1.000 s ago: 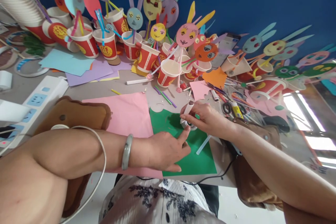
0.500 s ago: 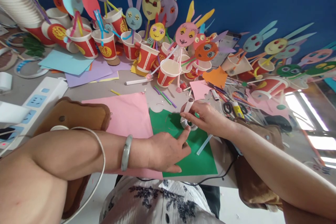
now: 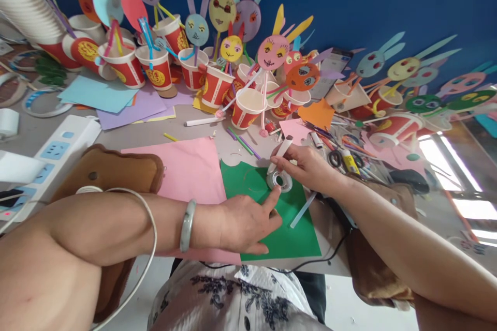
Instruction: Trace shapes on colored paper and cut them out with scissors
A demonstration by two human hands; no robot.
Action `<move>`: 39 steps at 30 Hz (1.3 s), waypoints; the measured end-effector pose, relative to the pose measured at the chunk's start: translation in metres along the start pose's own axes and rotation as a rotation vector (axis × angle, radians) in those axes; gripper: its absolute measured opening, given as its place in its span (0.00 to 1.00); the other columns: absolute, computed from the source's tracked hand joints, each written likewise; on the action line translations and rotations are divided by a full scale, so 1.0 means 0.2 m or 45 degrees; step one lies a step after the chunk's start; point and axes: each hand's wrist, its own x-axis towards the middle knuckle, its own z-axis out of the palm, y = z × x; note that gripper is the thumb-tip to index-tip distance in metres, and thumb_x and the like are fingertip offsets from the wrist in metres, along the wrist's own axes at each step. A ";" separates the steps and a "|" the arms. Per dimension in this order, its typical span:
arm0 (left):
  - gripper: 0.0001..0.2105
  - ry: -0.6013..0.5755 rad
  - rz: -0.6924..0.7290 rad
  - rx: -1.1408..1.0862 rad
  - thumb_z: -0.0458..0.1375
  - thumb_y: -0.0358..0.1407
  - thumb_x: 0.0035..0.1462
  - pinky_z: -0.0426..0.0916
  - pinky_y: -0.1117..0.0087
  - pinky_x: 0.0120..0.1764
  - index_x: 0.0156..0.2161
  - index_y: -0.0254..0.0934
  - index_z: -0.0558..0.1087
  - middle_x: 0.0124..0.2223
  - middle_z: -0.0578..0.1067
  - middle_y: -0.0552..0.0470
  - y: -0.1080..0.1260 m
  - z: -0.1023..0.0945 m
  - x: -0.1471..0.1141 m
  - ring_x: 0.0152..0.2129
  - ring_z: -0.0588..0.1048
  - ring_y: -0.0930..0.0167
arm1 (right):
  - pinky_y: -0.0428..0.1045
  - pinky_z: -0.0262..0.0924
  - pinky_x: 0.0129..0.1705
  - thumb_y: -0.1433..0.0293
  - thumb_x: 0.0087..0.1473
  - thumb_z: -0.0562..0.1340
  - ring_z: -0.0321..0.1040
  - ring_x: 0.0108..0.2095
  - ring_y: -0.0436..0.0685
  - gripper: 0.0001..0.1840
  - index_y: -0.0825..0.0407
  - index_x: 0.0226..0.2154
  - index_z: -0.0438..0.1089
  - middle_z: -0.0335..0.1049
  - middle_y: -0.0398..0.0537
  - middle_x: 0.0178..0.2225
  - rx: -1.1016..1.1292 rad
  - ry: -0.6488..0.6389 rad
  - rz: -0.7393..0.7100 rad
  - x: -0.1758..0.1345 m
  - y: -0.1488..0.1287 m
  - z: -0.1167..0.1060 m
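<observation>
Flat on green paper (image 3: 287,240) lies a clear tape roll (image 3: 286,182). My left hand (image 3: 244,225) rests across the sheet, fingers spread, its index fingertip touching the roll's near edge. Pinched in my right hand (image 3: 310,168) is a white marker (image 3: 285,147), slanted with its lower end at the roll's left rim. Faint curved lines show on the green beside the roll. To the right lies a pale narrow strip (image 3: 303,211). Pink paper (image 3: 186,165) adjoins the green on the left.
Behind stand several red paper cups (image 3: 248,108) with paper rabbit faces (image 3: 274,51). A power strip (image 3: 54,150) and brown pouch (image 3: 112,170) are left, with a white cable (image 3: 151,227) over my left arm. A glue stick (image 3: 350,161) and black-handled scissors (image 3: 334,159) lie right.
My right hand has shifted slightly right and the marker's upper end leans further right. More of the tape roll shows. My left hand keeps its place.
</observation>
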 end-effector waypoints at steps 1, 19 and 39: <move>0.31 0.010 0.002 0.006 0.54 0.55 0.58 0.68 0.65 0.22 0.58 0.33 0.64 0.70 0.44 0.24 0.00 0.00 0.00 0.28 0.78 0.64 | 0.45 0.59 0.25 0.60 0.61 0.58 0.67 0.22 0.51 0.14 0.51 0.31 0.70 0.73 0.43 0.22 0.004 0.012 0.007 0.00 0.01 0.00; 0.28 0.051 0.037 0.045 0.54 0.54 0.59 0.69 0.66 0.24 0.55 0.33 0.65 0.69 0.47 0.24 0.00 -0.03 -0.03 0.30 0.78 0.64 | 0.47 0.63 0.24 0.56 0.61 0.58 0.69 0.23 0.50 0.22 0.54 0.24 0.72 0.75 0.52 0.36 0.046 0.311 0.246 -0.28 0.13 0.01; 0.30 -0.002 -0.016 -0.005 0.54 0.54 0.59 0.66 0.66 0.22 0.55 0.30 0.62 0.69 0.47 0.24 0.00 -0.11 -0.04 0.28 0.78 0.65 | 0.50 0.67 0.31 0.70 0.61 0.60 0.71 0.32 0.57 0.03 0.47 0.39 0.68 0.73 0.46 0.29 -0.331 0.557 -0.020 -0.60 -0.02 0.22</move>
